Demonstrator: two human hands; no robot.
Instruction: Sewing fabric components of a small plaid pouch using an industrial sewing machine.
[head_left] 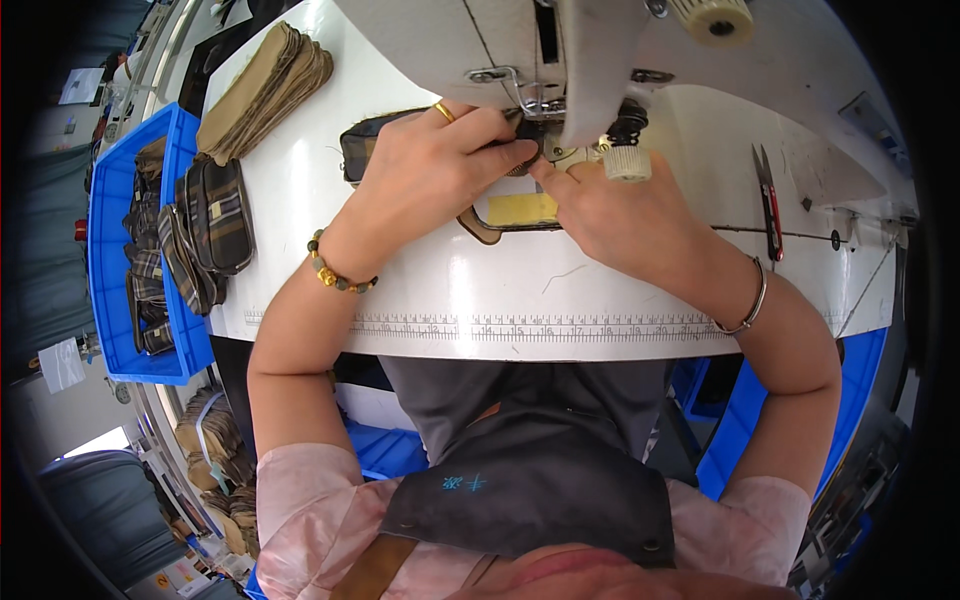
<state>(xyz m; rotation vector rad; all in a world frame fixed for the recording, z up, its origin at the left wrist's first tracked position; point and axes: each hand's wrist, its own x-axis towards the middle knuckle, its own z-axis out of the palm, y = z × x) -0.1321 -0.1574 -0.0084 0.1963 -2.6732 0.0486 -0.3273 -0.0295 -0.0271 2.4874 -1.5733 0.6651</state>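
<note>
My left hand (445, 170) is closed on a dark fabric piece (365, 150) at the sewing machine's needle area, thumb and fingers pressed near the presser foot. The piece shows plaid at its left end, and a tan-edged loop (478, 230) shows below my fingers. My right hand (615, 220) is curled just right of the needle, index fingertip against the piece near my left thumb; its other fingertips are partly hidden. Beside them lies a yellow strip (515, 210). The white sewing machine (660, 45) stands over both hands, with red-handled scissors (772, 215) to the right.
A stack of tan pieces (260, 90) lies at the back left, with plaid pouches (210, 225) before it. A blue bin (105, 260) of plaid items stands left of the white table (450, 290). A printed ruler runs along the front edge; other blue bins are underneath.
</note>
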